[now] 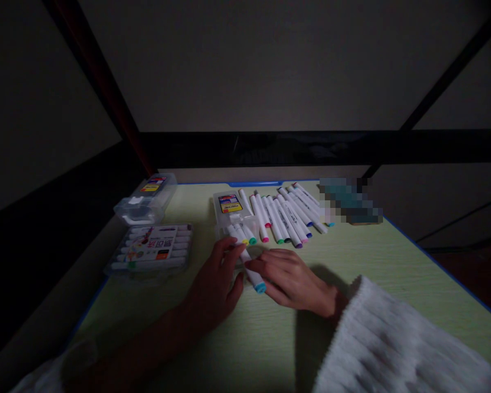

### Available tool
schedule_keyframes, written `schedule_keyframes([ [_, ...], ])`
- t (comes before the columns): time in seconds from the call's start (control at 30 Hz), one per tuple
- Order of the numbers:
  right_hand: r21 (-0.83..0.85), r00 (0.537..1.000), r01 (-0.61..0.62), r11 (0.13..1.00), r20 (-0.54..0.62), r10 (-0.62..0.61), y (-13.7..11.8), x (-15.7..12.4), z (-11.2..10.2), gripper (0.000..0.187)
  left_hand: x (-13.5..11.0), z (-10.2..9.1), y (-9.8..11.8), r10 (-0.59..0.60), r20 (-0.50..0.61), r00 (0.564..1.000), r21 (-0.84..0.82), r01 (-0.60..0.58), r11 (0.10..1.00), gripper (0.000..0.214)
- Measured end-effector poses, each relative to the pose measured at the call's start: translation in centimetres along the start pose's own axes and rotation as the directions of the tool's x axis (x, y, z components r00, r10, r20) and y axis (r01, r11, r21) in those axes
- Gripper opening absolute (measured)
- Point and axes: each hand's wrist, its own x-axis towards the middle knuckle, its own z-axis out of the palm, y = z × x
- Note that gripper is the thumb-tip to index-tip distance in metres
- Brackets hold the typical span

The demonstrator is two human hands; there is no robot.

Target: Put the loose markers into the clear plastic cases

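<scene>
A white marker with a blue cap (251,270) lies slanted on the pale green table (372,273), between both hands. My left hand (215,286) has its fingertips pressed on the marker's upper end. My right hand (292,278) pinches the marker near its blue cap. Just beyond the hands stands a small clear plastic case (233,213) with a few markers sticking out of it. To its right, several white markers with coloured caps (288,213) lie side by side.
A clear marker case with a printed label (153,251) lies at the left, with another clear box (147,199) behind it. A blurred teal object (349,202) sits at the far right. A dark metal frame (311,147) runs behind the table.
</scene>
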Motion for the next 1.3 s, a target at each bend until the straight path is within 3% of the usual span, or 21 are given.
schedule_keyframes([
  [1.3, -0.035, 0.999, 0.033, 0.999, 0.019, -0.033, 0.13, 0.06, 0.0, 0.032, 0.02, 0.11, -0.18, 0.015, -0.002, 1.0, -0.029, -0.015, 0.999, 0.043],
])
